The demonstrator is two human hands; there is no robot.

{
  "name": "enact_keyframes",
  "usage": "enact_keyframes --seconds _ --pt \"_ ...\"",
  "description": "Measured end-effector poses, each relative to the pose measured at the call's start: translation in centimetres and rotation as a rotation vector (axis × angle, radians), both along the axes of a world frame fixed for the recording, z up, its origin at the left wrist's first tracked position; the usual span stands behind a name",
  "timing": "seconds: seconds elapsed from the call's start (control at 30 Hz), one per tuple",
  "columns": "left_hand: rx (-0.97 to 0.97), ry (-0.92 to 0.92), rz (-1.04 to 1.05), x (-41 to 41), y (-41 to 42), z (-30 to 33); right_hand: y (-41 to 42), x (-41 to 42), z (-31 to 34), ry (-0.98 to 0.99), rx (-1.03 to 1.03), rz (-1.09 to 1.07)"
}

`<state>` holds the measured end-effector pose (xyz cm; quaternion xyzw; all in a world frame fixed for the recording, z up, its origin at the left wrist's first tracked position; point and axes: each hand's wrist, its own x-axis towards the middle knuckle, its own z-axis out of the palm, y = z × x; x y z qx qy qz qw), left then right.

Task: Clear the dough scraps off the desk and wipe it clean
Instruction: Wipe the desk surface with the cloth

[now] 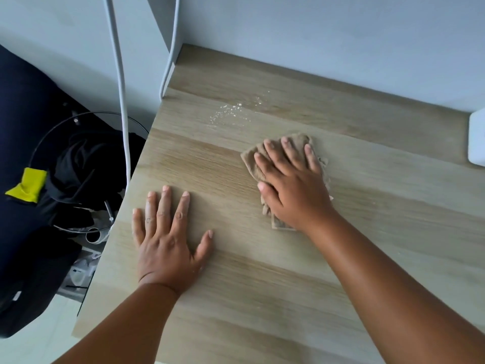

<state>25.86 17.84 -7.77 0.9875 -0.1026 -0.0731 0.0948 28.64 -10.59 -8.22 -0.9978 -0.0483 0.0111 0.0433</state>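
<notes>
My right hand point(291, 185) presses flat on a folded beige cloth point(250, 160) in the middle of the light wooden desk point(262, 285). The cloth sticks out beyond my fingertips and below my palm. My left hand point(165, 237) lies flat on the desk with fingers spread, near the left edge, holding nothing. A patch of small white dough crumbs and flour point(231, 111) lies on the desk beyond the cloth, toward the back left.
A white object point(476, 137) sits at the desk's right edge by the wall. Two white cables point(123, 101) hang past the desk's left edge. Left of the desk stand dark clothes, a wire-framed basket point(86, 174) and a yellow item point(27, 185).
</notes>
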Motion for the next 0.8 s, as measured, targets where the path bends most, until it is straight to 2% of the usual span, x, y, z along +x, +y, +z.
enact_keyframes --seconds 0.1,0.2,0.47,0.57,0.7,0.8 --pt "0.008 -0.009 -0.002 -0.1 0.1 -0.2 -2.3 -3.4 -0.1 -0.025 -0.004 0.033" --pt "0.013 -0.026 -0.010 0.0 0.1 -0.5 -4.4 -4.2 0.2 -0.003 0.002 -0.032" --pt "0.018 -0.074 -0.016 -0.1 0.5 -1.3 -7.5 3.6 -0.1 0.065 0.011 -0.438" --pt "0.023 -0.091 -0.021 -0.1 0.6 -1.6 -6.7 6.7 -0.4 0.093 0.013 -0.523" --pt "0.019 -0.102 -0.027 0.0 0.6 -1.8 -5.6 7.3 -0.2 0.091 0.022 -0.518" --pt "0.010 -0.099 -0.024 -0.1 0.6 -1.6 -4.7 4.6 0.1 0.039 0.047 -0.400"
